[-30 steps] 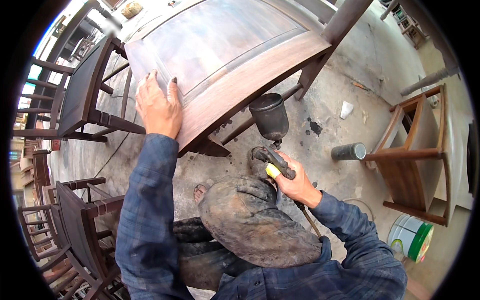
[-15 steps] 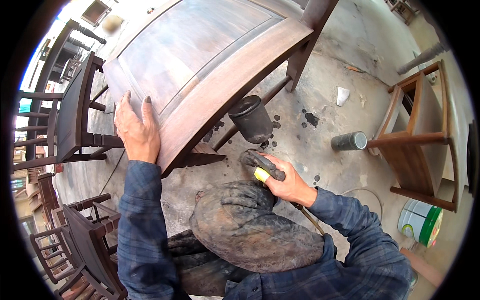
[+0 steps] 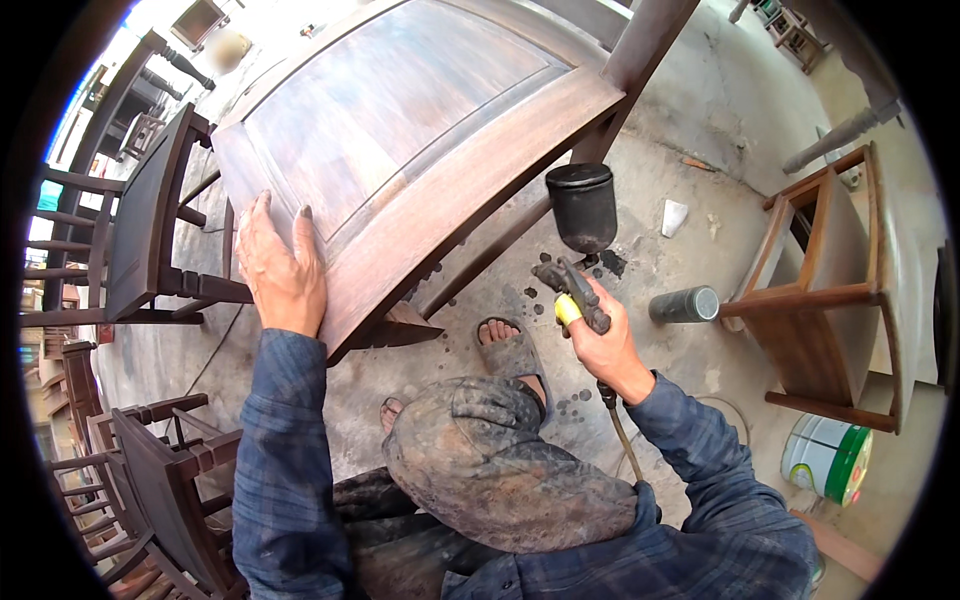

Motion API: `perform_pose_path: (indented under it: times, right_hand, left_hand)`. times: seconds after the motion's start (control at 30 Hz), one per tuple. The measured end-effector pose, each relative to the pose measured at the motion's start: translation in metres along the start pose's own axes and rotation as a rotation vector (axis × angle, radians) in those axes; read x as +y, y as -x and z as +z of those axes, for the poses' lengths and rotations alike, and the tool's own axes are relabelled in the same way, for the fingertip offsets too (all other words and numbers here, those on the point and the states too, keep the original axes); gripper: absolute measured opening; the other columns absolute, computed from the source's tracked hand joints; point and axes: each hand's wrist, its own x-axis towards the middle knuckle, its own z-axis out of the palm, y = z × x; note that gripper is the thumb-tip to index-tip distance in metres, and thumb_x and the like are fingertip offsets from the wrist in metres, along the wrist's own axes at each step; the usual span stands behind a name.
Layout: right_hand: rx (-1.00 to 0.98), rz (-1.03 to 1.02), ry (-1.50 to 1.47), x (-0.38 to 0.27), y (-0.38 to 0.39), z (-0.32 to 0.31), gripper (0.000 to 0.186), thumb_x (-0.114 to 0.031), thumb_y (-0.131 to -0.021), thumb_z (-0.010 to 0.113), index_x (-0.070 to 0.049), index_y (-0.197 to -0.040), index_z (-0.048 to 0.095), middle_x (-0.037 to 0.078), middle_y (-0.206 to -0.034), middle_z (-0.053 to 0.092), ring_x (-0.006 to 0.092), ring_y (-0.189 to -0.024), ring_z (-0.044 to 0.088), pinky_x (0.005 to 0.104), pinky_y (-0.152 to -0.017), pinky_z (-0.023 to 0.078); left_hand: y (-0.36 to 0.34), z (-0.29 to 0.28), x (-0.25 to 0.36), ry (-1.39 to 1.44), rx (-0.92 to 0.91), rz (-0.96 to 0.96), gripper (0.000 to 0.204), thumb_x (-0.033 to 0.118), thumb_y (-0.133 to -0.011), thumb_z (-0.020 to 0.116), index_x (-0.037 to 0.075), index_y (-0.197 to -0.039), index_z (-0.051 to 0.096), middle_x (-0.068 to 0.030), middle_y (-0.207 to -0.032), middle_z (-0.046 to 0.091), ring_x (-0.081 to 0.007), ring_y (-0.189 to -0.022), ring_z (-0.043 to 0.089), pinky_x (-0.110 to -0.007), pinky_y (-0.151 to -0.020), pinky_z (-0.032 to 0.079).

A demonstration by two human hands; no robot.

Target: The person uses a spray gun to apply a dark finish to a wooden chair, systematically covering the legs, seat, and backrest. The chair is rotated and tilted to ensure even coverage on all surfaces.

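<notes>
My left hand (image 3: 283, 268) lies with fingers stretched on the left corner of a brown wooden chair seat (image 3: 400, 125), which is tilted and has a framed panel with a pale sheen. In my right hand (image 3: 611, 350) is a dark spray gun (image 3: 568, 285) with a black cup (image 3: 583, 208) on top; my fingers wrap its handle. Yellow tape or cloth (image 3: 567, 309) shows at a finger beside the grip. From the gun's lower end a thin hose (image 3: 626, 440) runs down past my knee. The gun stands to the right of the seat's front edge, apart from it.
Dark wooden chairs (image 3: 150, 225) crowd the left side. At right are a small wooden frame piece (image 3: 815, 300), a grey cylindrical can (image 3: 684, 305) and a white-and-green bucket (image 3: 826, 458). Dark drips and a white scrap (image 3: 674, 217) mark the concrete floor. My sandalled foot (image 3: 508, 350) is near the seat.
My right hand has moved right and slightly up with the spray gun, its cup now more upright. My foot has come into view beneath it. The left hand stays on the seat.
</notes>
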Motion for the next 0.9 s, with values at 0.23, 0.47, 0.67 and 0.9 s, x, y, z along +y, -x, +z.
perform_pose_path:
  times: [0.23,0.47,0.67,0.9]
  right_hand:
    - [0.002,0.020,-0.094,-0.002,0.007,0.012,0.042,-0.004,-0.089,0.059,-0.003,-0.131,0.061,0.000,-0.091,0.063,0.0055,-0.076,0.057,0.0235,-0.068,0.047]
    - [-0.007,0.032,-0.054,0.008,0.005,0.016,0.040,-0.005,-0.091,0.059,-0.002,-0.131,0.060,0.000,-0.090,0.063,0.0062,-0.073,0.057,0.0234,-0.066,0.047]
    - [0.080,0.029,-0.028,0.005,-0.019,-0.010,0.039,-0.005,-0.092,0.058,-0.003,-0.131,0.059,-0.002,-0.083,0.062,0.0054,-0.066,0.056,0.0227,-0.059,0.045]
    - [0.150,-0.001,0.119,0.004,-0.044,-0.029,0.045,0.001,-0.087,0.055,-0.001,-0.132,0.058,0.001,-0.089,0.063,0.0074,-0.072,0.055,0.0242,-0.065,0.046]
  left_hand:
    - [0.001,0.000,0.003,-0.005,-0.002,-0.022,0.054,0.028,-0.097,0.060,-0.002,-0.141,0.049,-0.0238,-0.142,0.052,-0.0384,-0.137,0.043,-0.046,-0.116,0.030]
    - [0.004,0.000,0.003,-0.013,0.021,-0.044,0.054,0.027,-0.096,0.062,-0.002,-0.140,0.049,-0.0228,-0.143,0.051,-0.0380,-0.137,0.043,-0.046,-0.115,0.031]
    - [0.005,0.000,0.005,0.002,0.014,-0.041,0.054,0.027,-0.096,0.062,-0.001,-0.141,0.049,-0.0226,-0.143,0.050,-0.0378,-0.137,0.043,-0.046,-0.115,0.031]
    - [0.005,0.001,0.005,-0.014,0.022,-0.040,0.055,0.026,-0.096,0.064,-0.001,-0.141,0.048,-0.0230,-0.142,0.050,-0.0381,-0.136,0.043,-0.046,-0.115,0.031]
